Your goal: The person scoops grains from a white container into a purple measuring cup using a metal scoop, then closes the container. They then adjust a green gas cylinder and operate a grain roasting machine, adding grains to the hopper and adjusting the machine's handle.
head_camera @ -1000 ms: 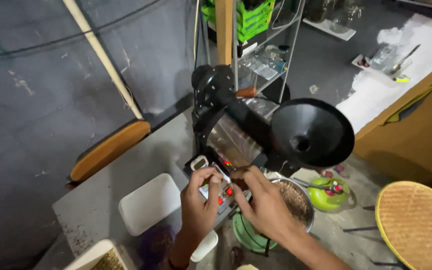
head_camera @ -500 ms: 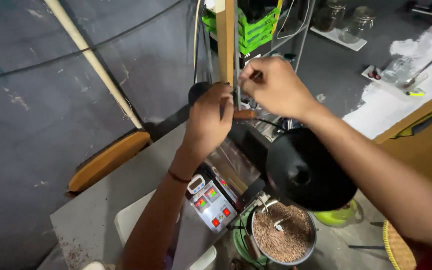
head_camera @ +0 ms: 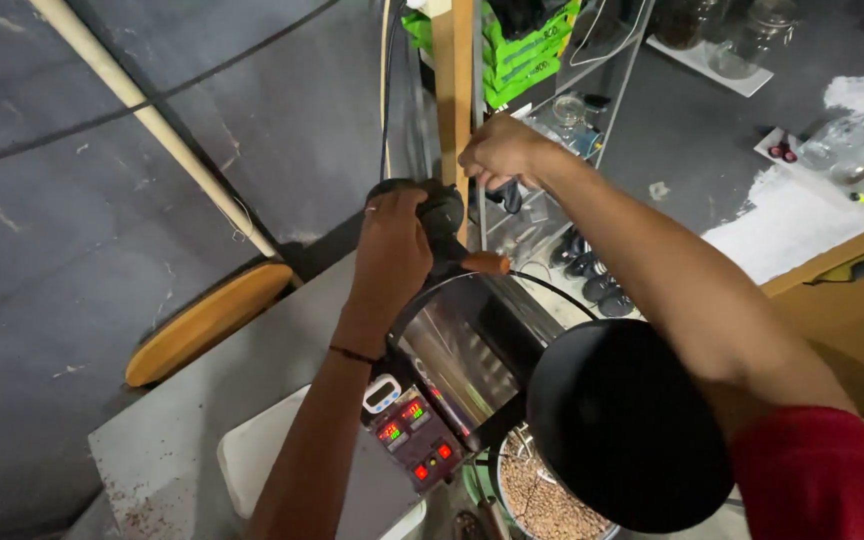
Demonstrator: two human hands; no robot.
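Note:
A black and steel roasting machine stands on a grey table, with a wide black funnel on its near end. My left hand rests on the black round part at the machine's far end, fingers curled over it, next to a small wooden knob. My right hand is raised beside a wooden post, fingers closed; what it holds I cannot tell. A control panel with red lit digits faces me. Below the funnel a round tray holds pale beans.
A white rectangular tray lies on the table left of the panel. An oval wooden board and a pale pole lean against the dark wall. A wire shelf with jars and green crates stands behind the post.
Both hands left the control panel and went up to the machine's far end. Since half a second ago my left hand has settled lower on the black part.

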